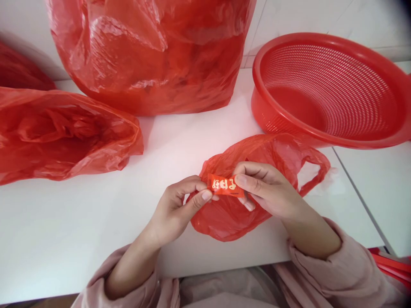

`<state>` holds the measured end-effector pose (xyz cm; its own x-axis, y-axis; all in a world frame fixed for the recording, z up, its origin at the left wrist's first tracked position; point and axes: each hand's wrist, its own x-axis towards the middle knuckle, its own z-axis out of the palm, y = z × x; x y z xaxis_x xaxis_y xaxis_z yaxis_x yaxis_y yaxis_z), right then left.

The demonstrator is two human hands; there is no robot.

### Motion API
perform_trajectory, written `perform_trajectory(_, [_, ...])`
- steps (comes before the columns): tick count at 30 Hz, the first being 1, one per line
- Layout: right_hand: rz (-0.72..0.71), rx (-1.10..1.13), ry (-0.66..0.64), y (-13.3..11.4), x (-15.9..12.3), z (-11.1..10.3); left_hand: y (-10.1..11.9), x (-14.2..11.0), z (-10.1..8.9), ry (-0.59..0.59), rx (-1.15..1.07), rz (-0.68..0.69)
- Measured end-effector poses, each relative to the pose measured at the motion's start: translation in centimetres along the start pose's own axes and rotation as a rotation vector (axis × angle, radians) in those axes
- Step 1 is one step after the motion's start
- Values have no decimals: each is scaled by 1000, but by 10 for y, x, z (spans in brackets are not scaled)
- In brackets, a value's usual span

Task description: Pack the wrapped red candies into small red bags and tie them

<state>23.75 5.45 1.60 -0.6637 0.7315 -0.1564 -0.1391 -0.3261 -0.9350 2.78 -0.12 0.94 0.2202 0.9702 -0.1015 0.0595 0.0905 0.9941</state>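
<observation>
A small red wrapped candy (224, 185) with pale yellow characters is stretched between my two hands. My left hand (180, 205) pinches its left end between thumb and forefinger. At the other end, my right hand (266, 186) grips it the same way, its lower fingers partly behind the wrapper. Beneath both hands a thin red plastic bag (221, 222) lies loosely on the white table, its handle loop spread out to the right. Whatever the bag holds is hidden.
A red perforated plastic basket (295, 107) stands at the back right. A large full red bag (154, 64) leans against the wall, and an open red bag (64, 158) lies at the left. The white table (80, 226) has a seam on the right.
</observation>
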Motion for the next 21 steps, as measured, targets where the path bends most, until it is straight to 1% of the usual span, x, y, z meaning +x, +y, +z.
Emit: perform_trajectory(21, [0,24,6,0,1,-1,-1,-3,0,-9,-28,-1])
